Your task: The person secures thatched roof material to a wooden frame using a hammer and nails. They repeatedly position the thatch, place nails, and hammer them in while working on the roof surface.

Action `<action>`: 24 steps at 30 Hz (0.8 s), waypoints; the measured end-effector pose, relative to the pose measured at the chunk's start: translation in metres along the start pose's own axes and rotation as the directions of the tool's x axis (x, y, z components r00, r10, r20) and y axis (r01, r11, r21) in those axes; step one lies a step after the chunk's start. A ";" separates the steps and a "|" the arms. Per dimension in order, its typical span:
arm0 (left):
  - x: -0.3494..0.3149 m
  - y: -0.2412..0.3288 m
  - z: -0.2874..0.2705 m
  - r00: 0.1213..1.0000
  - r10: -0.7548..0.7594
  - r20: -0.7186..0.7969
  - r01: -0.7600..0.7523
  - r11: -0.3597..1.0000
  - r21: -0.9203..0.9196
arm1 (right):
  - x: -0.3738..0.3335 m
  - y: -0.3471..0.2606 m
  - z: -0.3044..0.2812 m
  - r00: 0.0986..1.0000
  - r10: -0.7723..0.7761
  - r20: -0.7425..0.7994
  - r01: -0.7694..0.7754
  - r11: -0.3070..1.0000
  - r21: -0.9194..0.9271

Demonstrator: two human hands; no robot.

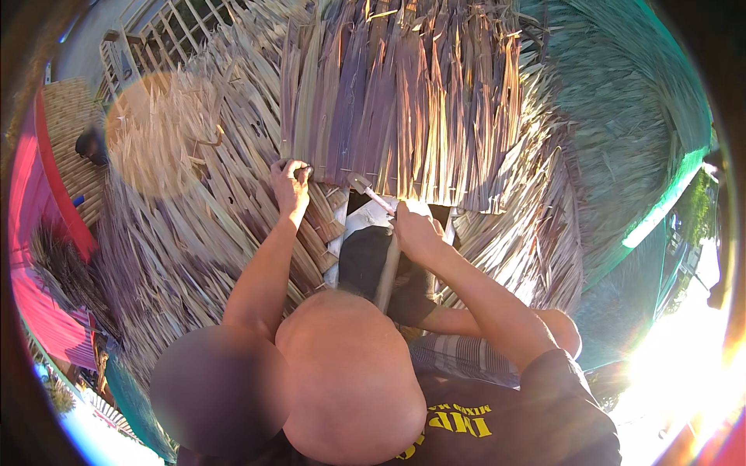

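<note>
The left hand (291, 189) curls at the lower-left edge of the thatch panel (420, 101), its hold unclear, while the right hand (418, 231) grips a hammer (378, 200) beneath, so fastening seems underway, calling next for careful aim.

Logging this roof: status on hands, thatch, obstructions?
Left hand at thatch edge. Right hand gripping hammer, its head near that edge. Glare far right, clear of hands.

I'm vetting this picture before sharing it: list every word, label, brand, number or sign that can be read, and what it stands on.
Yellow lettering, upside down, on a dark shirt: partly hidden; I won't copy its wording.
Hammer, thatch: no lettering that I can make out.
</note>
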State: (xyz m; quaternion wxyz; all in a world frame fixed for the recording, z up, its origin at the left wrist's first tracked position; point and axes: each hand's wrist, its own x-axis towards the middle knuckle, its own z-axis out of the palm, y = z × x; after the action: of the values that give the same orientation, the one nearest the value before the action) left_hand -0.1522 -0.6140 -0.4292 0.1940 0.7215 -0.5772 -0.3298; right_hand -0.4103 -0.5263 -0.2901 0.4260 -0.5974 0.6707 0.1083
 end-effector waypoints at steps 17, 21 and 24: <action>-0.022 0.016 0.028 0.862 0.459 0.214 -0.453 0.888 -0.078 | 0.004 0.003 0.002 0.997 0.067 0.037 -0.075 0.963 0.259; -0.021 0.014 0.023 0.808 0.562 0.175 -0.562 0.825 -0.058 | 0.000 -0.001 0.002 0.933 -0.281 -0.223 0.322 0.930 0.178; -0.020 0.013 0.022 0.791 0.574 0.209 -0.578 0.815 -0.048 | 0.007 -0.001 0.006 0.988 -0.126 -0.086 0.139 0.976 0.165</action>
State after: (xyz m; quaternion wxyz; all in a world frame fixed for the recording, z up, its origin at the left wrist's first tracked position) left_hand -0.1792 -0.5955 -0.4311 0.2152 0.4734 -0.7898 -0.3254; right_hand -0.4062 -0.5272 -0.2981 0.4564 -0.6057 0.6518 -0.0006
